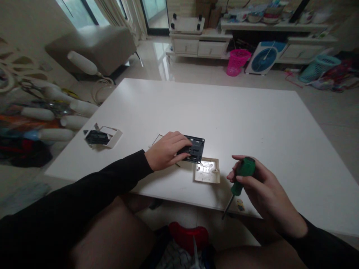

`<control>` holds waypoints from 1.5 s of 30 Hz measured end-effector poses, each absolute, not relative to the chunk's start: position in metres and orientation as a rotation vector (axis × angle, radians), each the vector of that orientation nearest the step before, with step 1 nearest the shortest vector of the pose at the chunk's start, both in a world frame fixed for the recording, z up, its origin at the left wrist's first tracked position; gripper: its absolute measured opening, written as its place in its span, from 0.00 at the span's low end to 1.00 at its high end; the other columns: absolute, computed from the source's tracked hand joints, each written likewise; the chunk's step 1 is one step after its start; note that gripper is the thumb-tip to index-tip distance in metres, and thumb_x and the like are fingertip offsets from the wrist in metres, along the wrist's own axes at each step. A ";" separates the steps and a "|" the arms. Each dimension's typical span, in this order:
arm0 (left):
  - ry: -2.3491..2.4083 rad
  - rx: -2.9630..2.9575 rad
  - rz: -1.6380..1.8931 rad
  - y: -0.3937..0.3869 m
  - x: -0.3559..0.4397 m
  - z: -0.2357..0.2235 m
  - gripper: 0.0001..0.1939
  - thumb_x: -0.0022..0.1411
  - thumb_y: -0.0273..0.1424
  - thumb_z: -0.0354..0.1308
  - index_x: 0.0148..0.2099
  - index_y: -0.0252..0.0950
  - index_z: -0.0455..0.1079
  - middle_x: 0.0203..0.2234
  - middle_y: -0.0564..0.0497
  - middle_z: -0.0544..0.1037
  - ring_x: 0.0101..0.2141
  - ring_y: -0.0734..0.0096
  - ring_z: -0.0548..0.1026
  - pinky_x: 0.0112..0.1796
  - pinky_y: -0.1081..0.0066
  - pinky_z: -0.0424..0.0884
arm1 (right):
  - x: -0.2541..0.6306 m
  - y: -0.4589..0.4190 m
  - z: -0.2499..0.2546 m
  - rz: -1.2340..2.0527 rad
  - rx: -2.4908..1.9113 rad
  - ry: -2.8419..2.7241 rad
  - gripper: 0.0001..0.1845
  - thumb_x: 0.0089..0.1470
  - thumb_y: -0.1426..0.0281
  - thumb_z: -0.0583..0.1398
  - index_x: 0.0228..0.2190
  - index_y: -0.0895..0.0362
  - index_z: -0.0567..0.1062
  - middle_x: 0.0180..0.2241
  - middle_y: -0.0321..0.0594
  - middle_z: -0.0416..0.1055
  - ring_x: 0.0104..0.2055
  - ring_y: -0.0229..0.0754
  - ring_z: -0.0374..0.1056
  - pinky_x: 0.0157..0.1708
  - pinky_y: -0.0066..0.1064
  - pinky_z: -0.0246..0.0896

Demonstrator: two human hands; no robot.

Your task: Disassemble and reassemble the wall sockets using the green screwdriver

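Note:
My left hand grips a black switch or socket plate by its left part, fingers over the top and thumb below. The plate hides the upper left corner of a cream square wall box, which lies with its hollow side up near the table's front edge. Part of a thin pale frame shows behind my left hand. Closed round the green handle of a screwdriver is my right hand. The screwdriver's shaft slants down and left past the front edge, its tip touching nothing that I can see.
A white table spreads before me. On its left side a white box holds dark and pale pieces. A small yellow sticker is at the front edge. Beyond stand a pink basket, a blue-and-white fan and a grey bench.

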State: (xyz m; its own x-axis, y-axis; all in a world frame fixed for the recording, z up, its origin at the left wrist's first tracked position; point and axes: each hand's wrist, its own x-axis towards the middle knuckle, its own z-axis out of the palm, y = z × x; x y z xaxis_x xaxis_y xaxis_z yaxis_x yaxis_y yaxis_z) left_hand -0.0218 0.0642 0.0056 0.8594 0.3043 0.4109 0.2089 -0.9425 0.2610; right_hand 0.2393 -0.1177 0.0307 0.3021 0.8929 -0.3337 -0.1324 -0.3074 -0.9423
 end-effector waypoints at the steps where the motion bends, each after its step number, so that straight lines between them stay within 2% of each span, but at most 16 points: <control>1: 0.338 2.839 0.733 0.056 -0.021 0.011 0.12 0.75 0.35 0.57 0.54 0.32 0.70 0.44 0.42 0.81 0.44 0.60 0.76 0.45 0.62 0.71 | 0.239 -0.118 0.031 1.245 -1.497 -0.677 0.24 0.45 0.63 0.73 0.46 0.51 0.79 0.34 0.37 0.77 0.36 0.43 0.75 0.35 0.35 0.69; 5: 0.128 2.862 0.866 0.034 -0.019 0.021 0.12 0.74 0.34 0.58 0.55 0.33 0.68 0.43 0.43 0.83 0.42 0.61 0.78 0.44 0.62 0.73 | 0.234 -0.119 0.032 1.369 -1.513 -0.546 0.20 0.45 0.60 0.74 0.38 0.54 0.78 0.30 0.34 0.73 0.30 0.38 0.71 0.29 0.29 0.63; 12: 0.010 2.727 0.822 0.018 -0.013 0.021 0.11 0.73 0.33 0.58 0.53 0.31 0.69 0.41 0.43 0.83 0.40 0.61 0.78 0.42 0.62 0.73 | 0.219 -0.127 0.020 1.601 -1.501 -0.673 0.22 0.53 0.53 0.71 0.43 0.55 0.79 0.19 0.27 0.65 0.20 0.32 0.58 0.22 0.26 0.48; 14: -0.009 2.704 0.798 0.012 -0.011 0.020 0.10 0.75 0.32 0.56 0.54 0.32 0.69 0.41 0.43 0.84 0.40 0.61 0.78 0.43 0.62 0.73 | 0.215 -0.128 0.018 1.650 -1.465 -0.706 0.20 0.55 0.53 0.70 0.40 0.55 0.78 0.18 0.26 0.63 0.18 0.31 0.55 0.21 0.27 0.46; 18: -0.003 2.671 0.776 0.004 -0.009 0.018 0.10 0.76 0.33 0.55 0.54 0.34 0.69 0.41 0.45 0.84 0.41 0.62 0.79 0.44 0.62 0.72 | 0.211 -0.128 0.018 1.714 -1.449 -0.773 0.21 0.54 0.54 0.71 0.28 0.56 0.72 0.19 0.27 0.63 0.18 0.30 0.55 0.22 0.27 0.47; 20: 0.017 2.652 0.784 0.002 -0.009 0.017 0.10 0.75 0.34 0.56 0.54 0.35 0.69 0.42 0.44 0.84 0.41 0.61 0.79 0.44 0.61 0.73 | 0.211 -0.127 0.019 1.702 -1.454 -0.768 0.22 0.53 0.54 0.71 0.26 0.56 0.70 0.20 0.28 0.63 0.19 0.30 0.56 0.22 0.27 0.46; 23: 0.038 2.633 0.820 0.003 -0.009 0.016 0.12 0.74 0.33 0.58 0.56 0.35 0.68 0.43 0.44 0.84 0.42 0.61 0.80 0.45 0.60 0.74 | 0.211 -0.127 0.020 1.672 -1.436 -0.727 0.21 0.53 0.55 0.71 0.26 0.56 0.72 0.22 0.28 0.64 0.19 0.30 0.55 0.21 0.28 0.44; 27: 0.035 2.578 0.889 0.006 -0.012 0.014 0.21 0.69 0.35 0.64 0.61 0.36 0.66 0.48 0.41 0.83 0.47 0.58 0.80 0.48 0.57 0.76 | 0.212 -0.127 0.021 1.667 -1.403 -0.689 0.18 0.54 0.56 0.71 0.30 0.56 0.76 0.20 0.27 0.63 0.19 0.30 0.53 0.21 0.28 0.43; 33: 0.044 2.486 0.976 0.013 -0.018 0.006 0.35 0.62 0.38 0.68 0.67 0.40 0.61 0.59 0.36 0.75 0.57 0.50 0.76 0.52 0.50 0.78 | 0.213 -0.128 0.025 1.690 -1.377 -0.539 0.18 0.51 0.56 0.73 0.33 0.56 0.77 0.18 0.26 0.62 0.20 0.32 0.53 0.23 0.28 0.44; 35: 0.027 2.502 0.960 0.016 -0.018 0.005 0.33 0.64 0.36 0.68 0.68 0.40 0.61 0.60 0.34 0.73 0.60 0.49 0.74 0.54 0.49 0.78 | 0.214 -0.129 0.025 1.698 -1.358 -0.490 0.19 0.50 0.57 0.73 0.33 0.56 0.76 0.18 0.26 0.62 0.20 0.32 0.52 0.23 0.29 0.44; 40: 0.024 2.578 0.913 0.020 -0.017 0.005 0.22 0.73 0.28 0.59 0.66 0.38 0.65 0.60 0.34 0.73 0.64 0.50 0.72 0.55 0.49 0.79 | 0.214 -0.130 0.025 1.737 -1.322 -0.465 0.19 0.49 0.56 0.73 0.34 0.56 0.77 0.16 0.27 0.62 0.20 0.32 0.51 0.24 0.29 0.44; 45: 0.019 2.535 0.962 0.019 -0.016 0.003 0.26 0.72 0.25 0.59 0.69 0.39 0.62 0.59 0.35 0.75 0.62 0.53 0.74 0.55 0.52 0.80 | 0.214 -0.131 0.023 1.769 -1.288 -0.491 0.18 0.50 0.57 0.73 0.33 0.56 0.78 0.16 0.27 0.61 0.20 0.33 0.52 0.25 0.30 0.44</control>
State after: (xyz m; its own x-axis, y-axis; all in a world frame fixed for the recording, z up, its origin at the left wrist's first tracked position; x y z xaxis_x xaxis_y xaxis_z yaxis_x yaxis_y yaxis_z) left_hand -0.0161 0.0186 0.0034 0.7597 0.1604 0.6301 -0.1355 -0.9087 0.3948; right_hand 0.2138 -0.1305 0.0228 -0.0871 0.8217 -0.5632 -0.4135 -0.5441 -0.7300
